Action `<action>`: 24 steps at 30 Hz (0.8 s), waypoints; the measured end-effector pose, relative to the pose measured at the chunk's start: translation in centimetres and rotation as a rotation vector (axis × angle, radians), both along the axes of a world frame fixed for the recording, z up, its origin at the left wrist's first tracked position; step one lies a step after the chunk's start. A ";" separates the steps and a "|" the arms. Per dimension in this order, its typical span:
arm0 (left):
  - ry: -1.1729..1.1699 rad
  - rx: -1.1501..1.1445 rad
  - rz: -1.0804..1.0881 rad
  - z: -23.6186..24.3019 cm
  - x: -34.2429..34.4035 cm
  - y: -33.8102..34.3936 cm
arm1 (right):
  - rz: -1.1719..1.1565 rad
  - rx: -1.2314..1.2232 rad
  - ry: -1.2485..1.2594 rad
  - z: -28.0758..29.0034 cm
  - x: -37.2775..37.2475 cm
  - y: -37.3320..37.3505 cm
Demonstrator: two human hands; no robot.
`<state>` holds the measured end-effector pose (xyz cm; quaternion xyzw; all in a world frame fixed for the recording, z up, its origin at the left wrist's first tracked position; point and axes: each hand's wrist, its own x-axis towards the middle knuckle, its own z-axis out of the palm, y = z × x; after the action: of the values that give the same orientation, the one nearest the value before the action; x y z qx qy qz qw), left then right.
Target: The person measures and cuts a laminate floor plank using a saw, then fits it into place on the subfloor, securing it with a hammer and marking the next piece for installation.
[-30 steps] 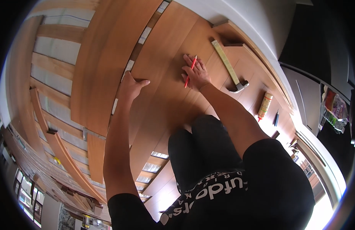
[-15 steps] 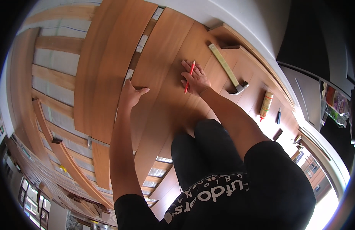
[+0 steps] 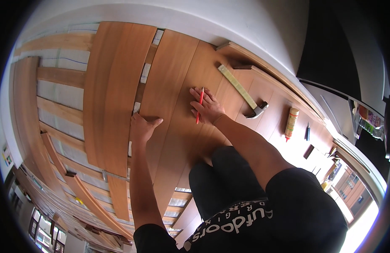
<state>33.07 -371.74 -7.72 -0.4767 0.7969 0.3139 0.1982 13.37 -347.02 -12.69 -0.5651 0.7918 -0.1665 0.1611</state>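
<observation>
Wooden plank (image 3: pixel 169 84) edge under left hand (image 3: pixel 142 126)

The person is wearing a black short-sleeved shirt (image 3: pixel 287 215) with pale lettering running across the chest, and black trousers (image 3: pixel 222 181) covering the knees. Both forearms are showing bare below the sleeves, and the left hand (image 3: pixel 141 126) and right hand (image 3: pixel 208 106) are wearing no gloves.

Warm orange-brown wooden floor planks (image 3: pixel 169 80) with faint grain — a slim red pencil (image 3: pixel 199 105), a pale yellow-green hammer handle (image 3: pixel 237 86) with dark steel head, a yellow-orange glue bottle (image 3: pixel 291 123).
</observation>
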 end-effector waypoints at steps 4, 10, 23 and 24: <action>0.020 -0.060 0.079 0.0 -0.1 0.3 | -0.004 -0.013 -0.037 -0.1 -0.1 -0.2; 0.061 -0.093 0.095 0.2 0.4 1.2 | -0.012 -0.104 -0.018 0.0 0.1 -0.2; 0.081 -0.089 0.186 -0.5 1.1 1.1 | 0.006 -0.065 -0.008 0.2 -0.1 -0.6; 0.071 -0.086 0.199 0.5 0.8 2.1 | 0.011 -0.082 -0.001 -0.1 0.3 -0.5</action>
<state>33.82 -369.59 -7.26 -0.5501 0.7647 0.3144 0.1169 13.62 -347.52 -12.77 -0.5757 0.7811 -0.1979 0.1391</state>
